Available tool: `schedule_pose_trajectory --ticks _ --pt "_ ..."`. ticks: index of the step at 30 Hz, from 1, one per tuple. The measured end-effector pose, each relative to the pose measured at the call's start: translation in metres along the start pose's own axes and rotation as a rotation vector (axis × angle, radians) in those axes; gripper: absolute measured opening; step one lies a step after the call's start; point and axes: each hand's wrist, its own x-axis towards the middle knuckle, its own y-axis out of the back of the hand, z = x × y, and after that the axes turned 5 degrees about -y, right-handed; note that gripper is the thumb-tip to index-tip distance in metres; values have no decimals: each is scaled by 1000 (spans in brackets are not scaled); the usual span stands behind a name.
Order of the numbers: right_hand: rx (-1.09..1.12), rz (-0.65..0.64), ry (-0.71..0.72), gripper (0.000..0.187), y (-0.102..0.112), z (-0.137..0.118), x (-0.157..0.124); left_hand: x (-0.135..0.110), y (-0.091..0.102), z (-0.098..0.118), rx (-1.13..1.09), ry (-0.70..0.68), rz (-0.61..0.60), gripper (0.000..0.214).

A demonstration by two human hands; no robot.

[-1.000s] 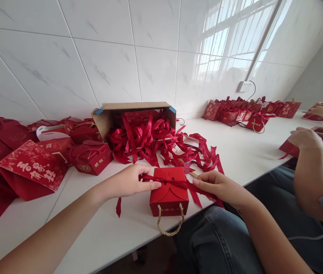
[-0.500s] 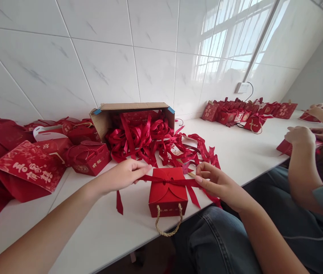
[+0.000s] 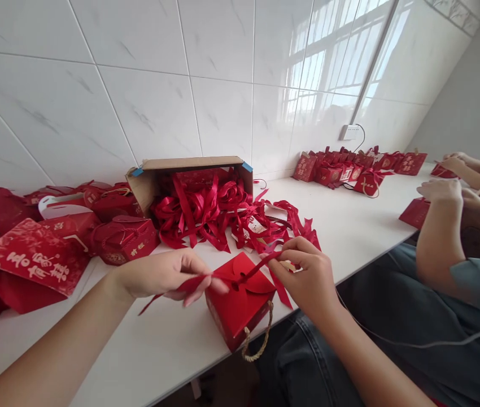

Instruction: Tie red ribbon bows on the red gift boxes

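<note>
A red gift box point(image 3: 244, 302) with a gold rope handle point(image 3: 257, 355) sits turned at an angle near the table's front edge. Dark red ribbon point(image 3: 252, 273) crosses its top and meets at the middle. To the left, my left hand point(image 3: 176, 277) pinches one length of the ribbon, whose tail hangs below the fingers. My right hand point(image 3: 303, 270) holds the other length, raised above the box's right side. Behind the box, a heap of red ribbons point(image 3: 218, 209) spills from a cardboard box point(image 3: 193, 164) lying on its side.
Several red gift boxes point(image 3: 125, 240) crowd the left of the white table point(image 3: 138, 350). Another group of red boxes point(image 3: 337, 169) stands at the back right, near a power strip point(image 3: 349, 132). A co-worker's hands point(image 3: 443, 195) work on a red box at the right.
The gift box has rotated on the table, its handle side swinging rightward. My right hand has lifted its ribbon end, while my left hand has shifted slightly lower. The camera view has also moved a little.
</note>
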Motion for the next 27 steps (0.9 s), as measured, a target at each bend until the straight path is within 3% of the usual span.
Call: schedule_pose_trajectory --ticks 2,4,9,14,21,27 --pt "167 -85 -61 23 -3 -6 2 8 -13 2 -122 -45 219 29" --pt "259 -224 -136 24 -5 -13 3 16 -31 3 -101 -95 426 29" --pt "239 -416 -239 18 -16 -26 7 25 -69 -5 423 -364 689 27" --pt "224 -466 -277 12 -15 -27 11 27 -72 -14 604 -457 710 26" --pt "338 -763 -459 7 -6 -14 27 34 -60 -23 525 -617 701 26" --pt "324 -757 -401 7 -11 -7 28 37 -56 -27 449 -606 774 19"
